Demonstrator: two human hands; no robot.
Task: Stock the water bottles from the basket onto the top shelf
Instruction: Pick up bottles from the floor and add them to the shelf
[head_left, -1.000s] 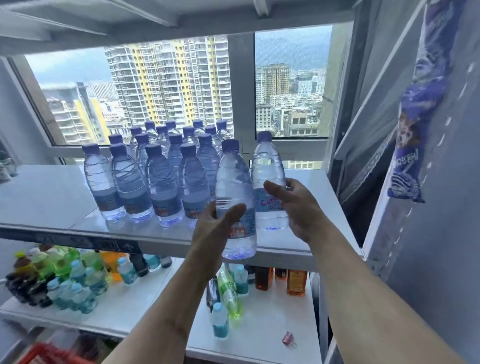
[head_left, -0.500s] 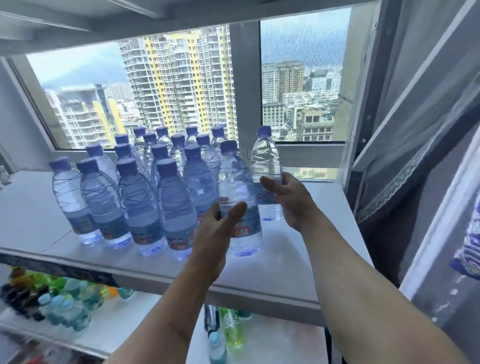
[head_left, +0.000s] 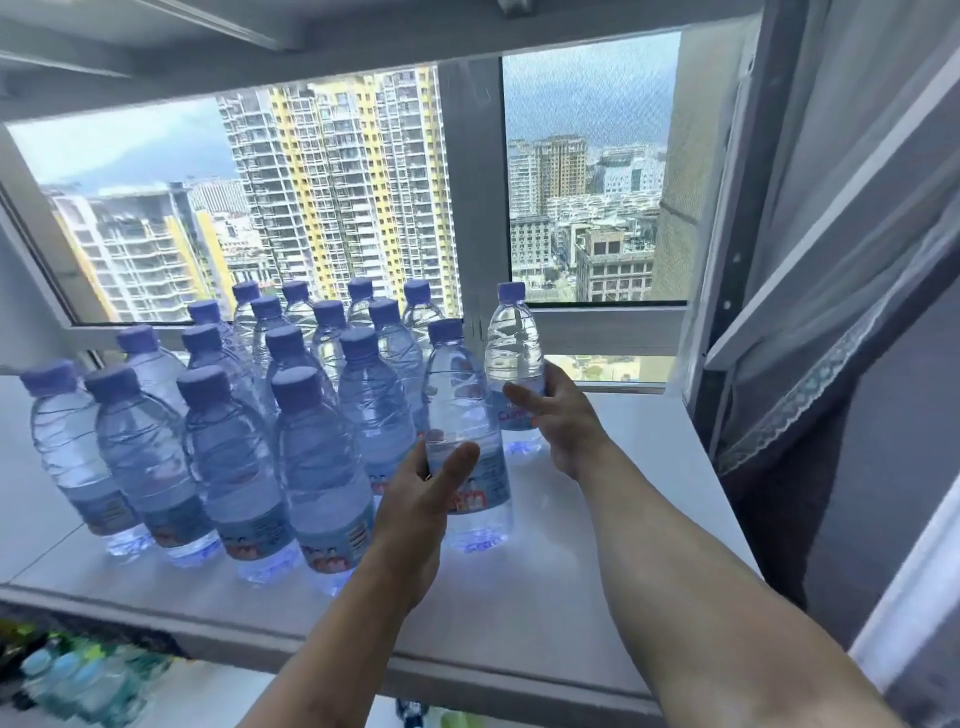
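Left grip (head_left: 421, 499) curled round near bottle (head_left: 467, 441), right grip (head_left: 558, 415) holding far bottle (head_left: 514, 358), fingers hidden.

Daylight pours in through the window (head_left: 332, 208) behind the top shelf (head_left: 545, 587), so the scene is bright and backlit. The sky is overcast and the light soft; the buildings outside stay readable, not blown out. The clear water bottles (head_left: 311, 467) glow blue-white, with pale blue patches of transmitted light on the shelf at their bases. Shadows are faint and fall toward the shelf's front edge. The forearms read darker than the background. Wide-angle distortion bends the window frame and the curtain (head_left: 857, 312) at the right edge. The lower shelf (head_left: 78, 680) at the bottom left corner is smeared with blur; the ceiling edge above is streaked too.
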